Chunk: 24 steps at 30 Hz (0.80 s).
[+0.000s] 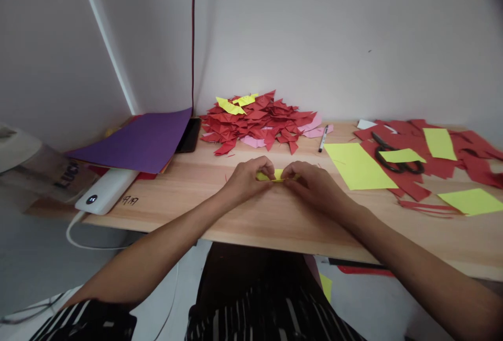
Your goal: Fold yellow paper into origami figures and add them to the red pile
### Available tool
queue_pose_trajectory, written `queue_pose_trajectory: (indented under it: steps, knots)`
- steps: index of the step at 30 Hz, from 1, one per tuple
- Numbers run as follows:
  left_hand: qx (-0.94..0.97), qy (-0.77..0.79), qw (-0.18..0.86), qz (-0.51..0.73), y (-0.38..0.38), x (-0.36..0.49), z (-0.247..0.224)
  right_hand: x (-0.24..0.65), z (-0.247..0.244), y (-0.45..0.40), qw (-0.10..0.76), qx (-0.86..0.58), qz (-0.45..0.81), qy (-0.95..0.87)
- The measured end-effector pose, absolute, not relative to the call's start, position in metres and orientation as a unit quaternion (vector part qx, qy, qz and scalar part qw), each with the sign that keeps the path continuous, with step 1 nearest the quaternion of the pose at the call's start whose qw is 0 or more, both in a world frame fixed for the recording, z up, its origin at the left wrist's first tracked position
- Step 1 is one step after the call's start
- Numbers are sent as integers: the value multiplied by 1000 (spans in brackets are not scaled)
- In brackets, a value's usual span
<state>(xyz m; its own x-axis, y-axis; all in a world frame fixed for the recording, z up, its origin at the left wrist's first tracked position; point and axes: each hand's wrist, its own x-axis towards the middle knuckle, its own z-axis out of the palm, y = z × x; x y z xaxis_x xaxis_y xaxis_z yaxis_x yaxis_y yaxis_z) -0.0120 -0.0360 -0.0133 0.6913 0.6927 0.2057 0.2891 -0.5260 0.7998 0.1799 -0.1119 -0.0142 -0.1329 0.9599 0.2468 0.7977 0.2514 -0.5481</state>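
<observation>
While your forearms reach in from the lower edge, your left hand (251, 177) and right hand (312, 183) each pinch one side of a small yellow paper (279, 174) at the centre of the frame, at the wooden table (243, 220). Upper centre: a heap of red papers (255, 121), with a marker (323, 139) just right of it. Right: a larger yellow sheet (359, 165) near black scissors (382, 141). Left: a purple sheet (137, 139)
</observation>
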Motion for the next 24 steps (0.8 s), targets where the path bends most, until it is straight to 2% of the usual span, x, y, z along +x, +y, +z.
queue_pose_trajectory:
  steps: [5,11,18,24]
  knots:
    - [858,310,327,246,-40,-12,-10,180,-13,-115,251,-583,118,-763]
    - [879,290,301,229,-41,-10,-12,178,-13,-116,222,-608,102,-756]
    - [889,287,262,241,-41,-9,-13,169,-13,-120,256,-612,130,-737]
    - [916,233,74,319,-43,-11,-16,171,-11,-118,299,-618,163,-709]
